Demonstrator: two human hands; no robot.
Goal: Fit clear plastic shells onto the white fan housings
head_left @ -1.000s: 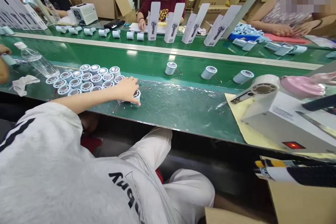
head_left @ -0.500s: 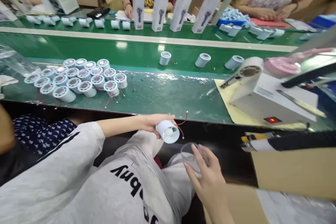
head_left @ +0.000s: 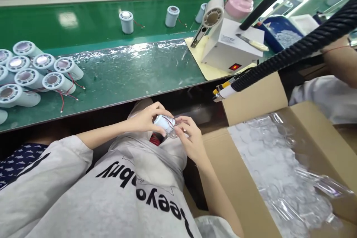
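Note:
Over my lap, my left hand [head_left: 152, 116] is closed around a light blue cylindrical housing [head_left: 161, 121] with a thin red-and-black wire along its side. My right hand [head_left: 190, 137] pinches a clear plastic cover [head_left: 171, 133] at the housing's right end. The two parts touch or overlap; the fingers hide how far the cover goes over the housing. To the left on the bench, several similar housings [head_left: 27, 76] stand in a cluster with wires trailing out.
An open cardboard box [head_left: 234, 171] at right holds several clear plastic covers [head_left: 295, 197]. A white machine [head_left: 232, 44] with a lit red switch stands on the green bench [head_left: 134, 70]. A black corrugated hose [head_left: 292, 44] crosses above the box. Several housings sit on the green conveyor [head_left: 92, 26] behind.
My hands have come together, bringing the clear cover against the housing, which has turned. The view has swung right and down, showing the box of covers more fully.

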